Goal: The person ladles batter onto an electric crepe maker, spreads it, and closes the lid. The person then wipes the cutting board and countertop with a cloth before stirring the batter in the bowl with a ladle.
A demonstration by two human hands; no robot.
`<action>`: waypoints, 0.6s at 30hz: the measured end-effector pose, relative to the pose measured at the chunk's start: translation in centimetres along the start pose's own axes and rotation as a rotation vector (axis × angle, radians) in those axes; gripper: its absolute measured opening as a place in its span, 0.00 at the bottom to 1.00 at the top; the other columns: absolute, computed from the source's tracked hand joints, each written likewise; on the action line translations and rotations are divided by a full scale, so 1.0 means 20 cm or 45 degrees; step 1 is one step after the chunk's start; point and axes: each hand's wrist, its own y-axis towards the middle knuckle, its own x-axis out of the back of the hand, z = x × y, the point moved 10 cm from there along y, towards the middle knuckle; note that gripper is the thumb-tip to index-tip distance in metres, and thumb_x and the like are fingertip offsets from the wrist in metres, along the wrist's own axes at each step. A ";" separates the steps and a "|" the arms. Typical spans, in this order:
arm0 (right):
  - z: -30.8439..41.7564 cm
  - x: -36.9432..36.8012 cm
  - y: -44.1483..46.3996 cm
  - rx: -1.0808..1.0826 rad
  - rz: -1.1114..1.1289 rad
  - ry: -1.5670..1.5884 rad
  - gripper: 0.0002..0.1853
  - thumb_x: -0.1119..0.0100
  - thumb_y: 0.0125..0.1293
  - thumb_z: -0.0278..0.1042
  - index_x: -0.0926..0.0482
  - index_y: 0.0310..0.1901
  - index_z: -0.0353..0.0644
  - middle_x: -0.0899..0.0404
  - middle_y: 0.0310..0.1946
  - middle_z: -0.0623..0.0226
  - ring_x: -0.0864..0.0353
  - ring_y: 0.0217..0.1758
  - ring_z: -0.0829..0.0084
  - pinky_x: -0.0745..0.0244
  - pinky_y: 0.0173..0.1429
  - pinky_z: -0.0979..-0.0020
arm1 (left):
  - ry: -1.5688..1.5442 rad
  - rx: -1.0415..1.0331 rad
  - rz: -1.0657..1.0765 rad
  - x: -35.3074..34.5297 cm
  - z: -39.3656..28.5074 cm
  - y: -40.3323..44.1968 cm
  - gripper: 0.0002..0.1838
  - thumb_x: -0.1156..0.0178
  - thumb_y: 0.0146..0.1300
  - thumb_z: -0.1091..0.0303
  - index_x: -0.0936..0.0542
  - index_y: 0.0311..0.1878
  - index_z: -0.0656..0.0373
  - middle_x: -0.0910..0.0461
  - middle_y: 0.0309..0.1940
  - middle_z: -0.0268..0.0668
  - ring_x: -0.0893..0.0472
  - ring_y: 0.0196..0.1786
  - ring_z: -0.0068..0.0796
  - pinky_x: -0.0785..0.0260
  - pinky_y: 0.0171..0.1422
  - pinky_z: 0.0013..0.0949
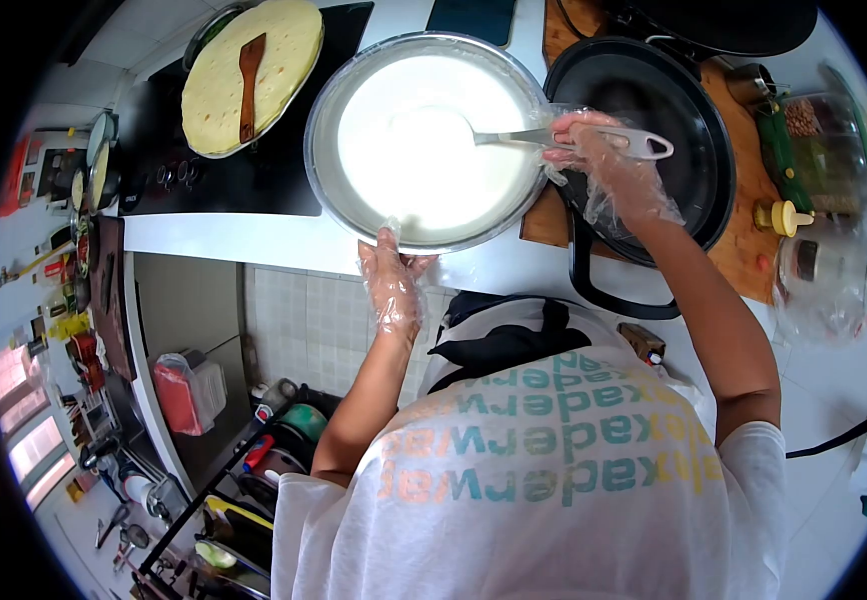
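A large metal bowl (321,190) of white batter (404,130) stands at the counter's front edge. My left hand (392,282), in a clear plastic glove, is closed on the bowl's near rim, thumb on top and fingers below. In a similar glove, my right hand (604,165) is wrapped around the handle of a ladle (509,136). The ladle's head is sunk in the batter, so its shape is mostly hidden. The pale handle end, with a hanging hole, sticks out to the right of my hand.
On the black cooktop (224,195) at left, a round stack of flatbreads (214,90) has a wooden spatula (250,85) on it. A dark frying pan (694,150) lies right of the bowl on a wooden board (749,200), its handle over the counter edge. Bagged jars (829,265) stand far right.
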 end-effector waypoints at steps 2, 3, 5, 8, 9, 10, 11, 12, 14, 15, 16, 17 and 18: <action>-0.11 0.01 -0.02 -0.367 -0.144 0.448 0.09 0.48 0.58 0.30 0.26 0.34 0.33 0.24 0.37 0.56 0.20 0.34 0.67 0.22 0.42 0.72 | -0.006 -0.002 0.007 -0.01 -0.01 0.00 0.20 0.52 0.63 0.57 0.40 0.52 0.57 0.29 0.43 0.37 0.25 0.41 0.26 0.26 0.38 0.28; -0.12 0.02 -0.04 -0.448 -0.213 0.445 0.10 0.47 0.57 0.31 0.26 0.34 0.32 0.24 0.36 0.55 0.20 0.33 0.66 0.22 0.41 0.72 | -0.009 -0.003 0.013 -0.01 -0.01 0.00 0.20 0.51 0.62 0.57 0.40 0.52 0.57 0.29 0.43 0.37 0.24 0.41 0.26 0.26 0.38 0.28; -0.11 0.04 -0.07 -0.558 -0.278 0.413 0.12 0.48 0.57 0.34 0.26 0.35 0.32 0.25 0.35 0.54 0.20 0.33 0.65 0.23 0.42 0.71 | -0.013 -0.013 0.001 0.00 0.00 0.00 0.20 0.51 0.62 0.56 0.40 0.52 0.57 0.29 0.42 0.36 0.25 0.39 0.24 0.26 0.37 0.25; -0.04 0.05 -0.09 -0.570 -0.256 0.335 0.15 0.49 0.59 0.37 0.28 0.40 0.32 0.25 0.36 0.55 0.20 0.36 0.65 0.24 0.44 0.70 | -0.021 -0.043 -0.008 -0.01 -0.02 0.00 0.18 0.52 0.63 0.57 0.39 0.51 0.56 0.29 0.39 0.35 0.25 0.35 0.21 0.27 0.34 0.23; -0.01 0.07 -0.09 -0.529 -0.249 0.314 0.15 0.49 0.59 0.37 0.28 0.40 0.32 0.26 0.35 0.55 0.20 0.36 0.65 0.24 0.44 0.70 | -0.014 -0.039 -0.026 0.00 -0.01 0.00 0.18 0.52 0.63 0.57 0.39 0.50 0.56 0.29 0.39 0.35 0.26 0.35 0.21 0.27 0.33 0.23; 0.03 0.08 -0.09 -0.486 -0.244 0.294 0.15 0.49 0.59 0.37 0.28 0.40 0.32 0.26 0.35 0.55 0.20 0.36 0.65 0.24 0.45 0.70 | -0.007 -0.037 -0.043 0.00 -0.01 0.00 0.18 0.52 0.63 0.58 0.39 0.50 0.56 0.29 0.39 0.35 0.26 0.34 0.21 0.27 0.33 0.22; 0.07 0.09 -0.09 -0.504 -0.255 0.278 0.15 0.49 0.59 0.37 0.28 0.40 0.32 0.26 0.35 0.55 0.20 0.36 0.65 0.24 0.45 0.70 | -0.001 -0.036 -0.058 0.00 -0.01 0.00 0.17 0.52 0.63 0.58 0.38 0.50 0.56 0.29 0.39 0.35 0.26 0.34 0.20 0.27 0.32 0.22; 0.11 0.10 -0.09 -0.520 -0.267 0.262 0.15 0.50 0.59 0.37 0.28 0.40 0.32 0.26 0.35 0.54 0.20 0.36 0.65 0.24 0.45 0.70 | 0.007 -0.035 -0.059 0.01 -0.01 0.00 0.17 0.53 0.63 0.58 0.38 0.50 0.56 0.29 0.40 0.35 0.26 0.34 0.20 0.28 0.33 0.22; 0.15 0.12 -0.09 -0.528 -0.238 0.232 0.15 0.50 0.59 0.37 0.28 0.40 0.31 0.26 0.35 0.55 0.20 0.36 0.65 0.25 0.45 0.70 | 0.023 -0.034 -0.059 0.02 0.01 0.01 0.16 0.53 0.64 0.58 0.38 0.50 0.56 0.30 0.40 0.35 0.27 0.34 0.20 0.28 0.33 0.23; 0.17 0.14 -0.08 -0.495 -0.222 0.231 0.15 0.50 0.59 0.37 0.28 0.40 0.31 0.26 0.35 0.55 0.20 0.36 0.65 0.25 0.45 0.70 | 0.019 -0.021 -0.060 0.01 0.01 0.00 0.16 0.53 0.64 0.58 0.38 0.50 0.56 0.30 0.40 0.35 0.27 0.35 0.21 0.28 0.34 0.23; 0.19 0.15 -0.08 -0.463 -0.205 0.231 0.15 0.50 0.58 0.37 0.28 0.40 0.31 0.26 0.35 0.55 0.20 0.37 0.65 0.25 0.45 0.70 | 0.014 -0.009 -0.062 0.00 0.00 -0.01 0.16 0.53 0.64 0.59 0.38 0.50 0.56 0.30 0.40 0.35 0.27 0.35 0.21 0.28 0.35 0.23; 0.21 0.15 -0.08 -0.430 -0.186 0.230 0.15 0.50 0.58 0.36 0.28 0.40 0.31 0.26 0.35 0.55 0.20 0.37 0.65 0.25 0.45 0.71 | 0.009 0.003 -0.066 0.00 0.00 -0.01 0.16 0.54 0.64 0.59 0.38 0.50 0.56 0.30 0.40 0.35 0.27 0.35 0.21 0.28 0.35 0.24; 0.22 0.16 -0.08 -0.427 -0.182 0.205 0.15 0.50 0.58 0.36 0.28 0.40 0.32 0.26 0.34 0.56 0.20 0.37 0.65 0.25 0.45 0.71 | -0.002 -0.002 -0.062 -0.01 0.00 -0.02 0.17 0.53 0.64 0.59 0.38 0.50 0.56 0.30 0.40 0.35 0.28 0.35 0.21 0.28 0.36 0.24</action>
